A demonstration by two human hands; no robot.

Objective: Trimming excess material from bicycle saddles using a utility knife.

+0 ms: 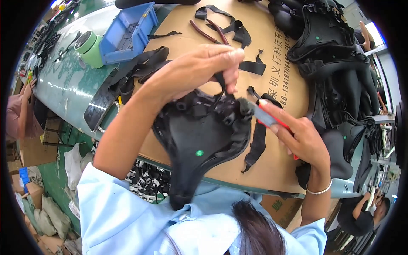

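A black bicycle saddle (187,136) lies underside up at the table's front edge, its narrow nose pointing toward me. Its wide far end has a gathered cover edge, and a green round sticker sits in the middle. My left hand (208,70) is closed above that end, pinching a black strip of trim (220,87) that stretches up from the saddle. In my right hand (299,138) is a red-handled utility knife (267,117), its blade end at the saddle's far right edge. Where the blade meets the material is blurred.
Brown cardboard (280,165) covers the tabletop. Beyond my hands lie pliers (210,32) and black scraps (254,67). A blue bin (127,34) and green cup (89,49) stand far left. Black saddles (327,42) are piled right. Other people work at both sides.
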